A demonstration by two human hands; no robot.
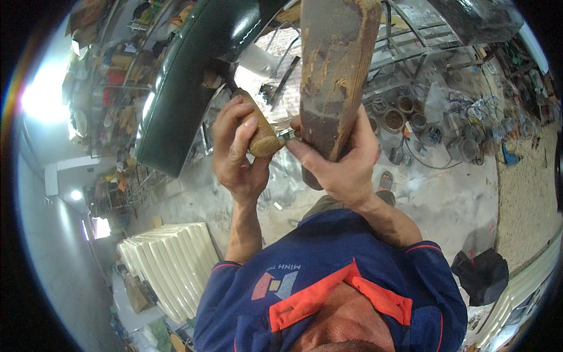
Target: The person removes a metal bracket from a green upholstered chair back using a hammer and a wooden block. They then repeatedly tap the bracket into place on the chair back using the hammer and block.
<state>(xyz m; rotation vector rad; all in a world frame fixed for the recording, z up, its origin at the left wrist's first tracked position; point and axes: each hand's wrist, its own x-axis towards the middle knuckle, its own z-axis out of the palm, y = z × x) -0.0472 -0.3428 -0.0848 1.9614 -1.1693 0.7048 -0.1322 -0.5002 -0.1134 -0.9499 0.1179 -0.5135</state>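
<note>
My left hand is closed round the brown, cylindrical wooden handle of a tool. Its rounded butt points toward my right hand, and its dark far end lies near a dark green padded piece, where its shape is unclear. A thick, worn wooden beam runs up from my right hand. That hand is wrapped round the beam's lower end, thumb across the front and fingertips showing on the left side. Close to the thumb tip, beside the handle's butt, is a small metallic bit, too small to name.
Metal frames stand beyond the beam. Several round containers and cables are on the floor to the right. A stack of pale cushioned panels lies at lower left, and a dark bag at right. Crowded shelves line the left.
</note>
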